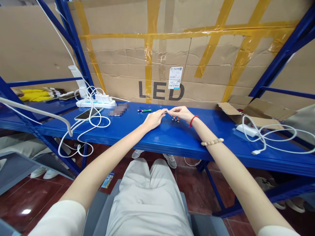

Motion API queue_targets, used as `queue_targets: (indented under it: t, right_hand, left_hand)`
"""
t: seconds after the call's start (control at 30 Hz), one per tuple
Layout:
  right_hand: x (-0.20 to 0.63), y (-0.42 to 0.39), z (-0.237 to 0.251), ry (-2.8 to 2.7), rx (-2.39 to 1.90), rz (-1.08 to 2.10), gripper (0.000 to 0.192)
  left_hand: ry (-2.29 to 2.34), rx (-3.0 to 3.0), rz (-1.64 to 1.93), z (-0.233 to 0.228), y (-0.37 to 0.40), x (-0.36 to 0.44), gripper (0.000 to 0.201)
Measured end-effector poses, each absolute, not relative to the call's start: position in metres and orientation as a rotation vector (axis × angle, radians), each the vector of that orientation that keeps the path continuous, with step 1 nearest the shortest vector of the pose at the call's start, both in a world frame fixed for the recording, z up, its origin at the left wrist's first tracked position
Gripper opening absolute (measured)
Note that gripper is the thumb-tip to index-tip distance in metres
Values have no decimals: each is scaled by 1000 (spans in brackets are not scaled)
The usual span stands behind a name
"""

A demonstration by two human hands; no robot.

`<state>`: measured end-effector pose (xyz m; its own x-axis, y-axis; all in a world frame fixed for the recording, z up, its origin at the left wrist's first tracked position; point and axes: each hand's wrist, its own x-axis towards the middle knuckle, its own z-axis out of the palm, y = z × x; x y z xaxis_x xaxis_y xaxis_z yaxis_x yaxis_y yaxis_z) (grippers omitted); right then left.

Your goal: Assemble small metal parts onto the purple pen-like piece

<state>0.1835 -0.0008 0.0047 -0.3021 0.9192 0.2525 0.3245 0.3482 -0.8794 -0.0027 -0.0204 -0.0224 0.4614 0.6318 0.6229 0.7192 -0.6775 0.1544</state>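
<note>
Both my hands meet over the middle of the blue shelf top (pixel 152 137). My left hand (pixel 154 118) pinches a small dark pen-like part (pixel 165 112) at its fingertips. My right hand (pixel 180 113) has its fingers closed on the other end of that part or right beside it; which one I cannot tell. Several tiny dark pieces (pixel 175 120) lie on the shelf just under my right hand. A green and purple pen (pixel 144 110) lies to the left of my left hand.
A white power strip (pixel 95 103) with chargers and looping white cables (pixel 93 126) sits at the left, beside a phone (pixel 85 114). Another white adapter and cables (pixel 256 132) lie at the right near an open cardboard box (pixel 256 111). A taped "LED" cardboard sheet (pixel 172 59) backs the shelf.
</note>
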Motion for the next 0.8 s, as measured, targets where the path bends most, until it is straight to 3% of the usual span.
queue_targets:
  t: [0.23, 0.8]
  right_hand:
    - [181, -3, 7, -1879, -903, 538, 39]
    - [189, -4, 1, -2196, -840, 144, 19]
  left_hand:
    - [-1271, -2604, -1016, -20, -21, -4, 31]
    - [-1252, -2727, -750, -18, -31, -6, 23]
